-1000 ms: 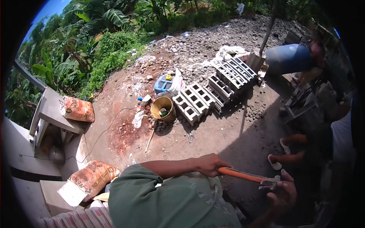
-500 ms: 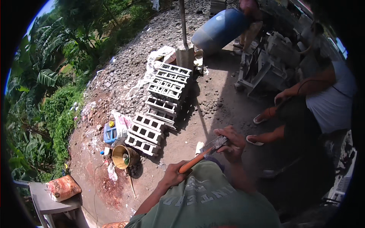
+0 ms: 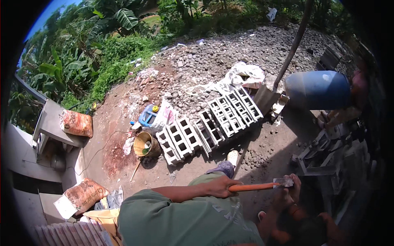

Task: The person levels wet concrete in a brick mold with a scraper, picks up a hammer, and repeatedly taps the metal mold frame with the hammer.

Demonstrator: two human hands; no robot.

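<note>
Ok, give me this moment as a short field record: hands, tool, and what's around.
left hand: gripping the orange handle
tool: hammer, held level, head to the right
right hand: at the hammer head, in shadow; grip unclear
ground ahead: row of grey hollow concrete blocks
beside blocks: yellow bucket, blue jug
far right: blue barrel

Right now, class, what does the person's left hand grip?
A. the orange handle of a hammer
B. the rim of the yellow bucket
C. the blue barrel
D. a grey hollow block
A: the left hand is closed around the orange handle of the hammer, whose metal head lies by the right hand; the yellow bucket, the hollow blocks and the blue barrel sit apart on the ground.
</note>
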